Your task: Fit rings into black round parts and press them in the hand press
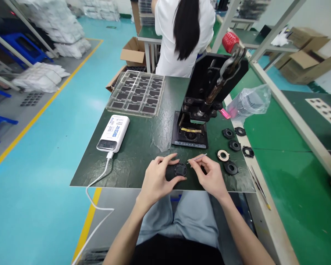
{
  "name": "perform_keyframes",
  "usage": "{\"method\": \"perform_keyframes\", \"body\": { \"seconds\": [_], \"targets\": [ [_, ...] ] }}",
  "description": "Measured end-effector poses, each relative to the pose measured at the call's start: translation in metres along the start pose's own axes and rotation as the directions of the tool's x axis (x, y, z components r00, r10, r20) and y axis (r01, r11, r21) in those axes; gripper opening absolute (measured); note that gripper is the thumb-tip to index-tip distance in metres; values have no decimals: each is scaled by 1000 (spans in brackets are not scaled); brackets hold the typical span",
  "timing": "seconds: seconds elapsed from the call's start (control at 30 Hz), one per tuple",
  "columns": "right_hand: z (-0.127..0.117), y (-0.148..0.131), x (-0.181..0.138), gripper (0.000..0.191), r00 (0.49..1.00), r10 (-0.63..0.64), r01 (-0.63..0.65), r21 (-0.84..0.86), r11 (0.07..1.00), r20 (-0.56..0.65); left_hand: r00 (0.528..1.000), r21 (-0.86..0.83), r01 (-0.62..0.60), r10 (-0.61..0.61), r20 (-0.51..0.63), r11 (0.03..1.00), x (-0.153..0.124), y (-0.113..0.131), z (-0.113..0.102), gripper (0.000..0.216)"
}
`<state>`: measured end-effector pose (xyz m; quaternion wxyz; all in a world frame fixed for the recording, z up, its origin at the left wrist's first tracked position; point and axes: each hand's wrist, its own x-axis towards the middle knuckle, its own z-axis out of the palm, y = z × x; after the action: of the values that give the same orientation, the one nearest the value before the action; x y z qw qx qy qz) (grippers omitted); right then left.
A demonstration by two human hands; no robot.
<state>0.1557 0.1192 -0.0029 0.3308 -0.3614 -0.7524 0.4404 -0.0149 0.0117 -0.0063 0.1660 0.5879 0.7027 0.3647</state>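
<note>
My left hand [160, 177] grips a small black part with a round end [180, 169], its thumb and fingers curved around the sides near the table's front edge. In my right hand [209, 175] is a thin metal rod-like tool [200, 156], pinched between thumb and fingers. The tool's near end is close to the right rim of the round part; whether they touch I cannot tell. Just beyond my hands stands a black hand press [191, 138] with a red-gripped lever [230, 41]. Several black ring-shaped parts [234, 145] lie to the right of my right hand.
A clear compartment tray [136, 94] with dark pieces sits at the back left. A white power bank [113, 133] with a white cable [106, 169] lies at left. Tweezers [260, 187] and a plastic bag [249, 101] are at right. A person in white [165, 44] is beyond the table.
</note>
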Motion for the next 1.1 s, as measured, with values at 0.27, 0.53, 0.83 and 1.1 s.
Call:
{"method": "perform_keyframes", "body": {
  "seconds": [0.27, 0.53, 0.83, 1.1],
  "targets": [
    [7, -9, 7, 23, 994, -96, 101, -119, 988, 49, 999, 10, -21, 22, -29, 1000, -1, -1, 1, 74],
    [6, -9, 6, 21, 985, -149, 161, -166, 973, 82, 1000, 13, -10, 10, -23, 1000, 0, 0, 1, 73],
    [16, -6, 3, 24, 945, -301, 326, -292, 899, 130, 1000, 19, -4, 4, -10, 1000, 1, 0, 0, 71],
    [14, 0, 14, 31, 999, 9, -3, 151, 989, -40, 1000, 46, -13, 14, -25, 999, 6, -4, 0, 71]
  ]
}}
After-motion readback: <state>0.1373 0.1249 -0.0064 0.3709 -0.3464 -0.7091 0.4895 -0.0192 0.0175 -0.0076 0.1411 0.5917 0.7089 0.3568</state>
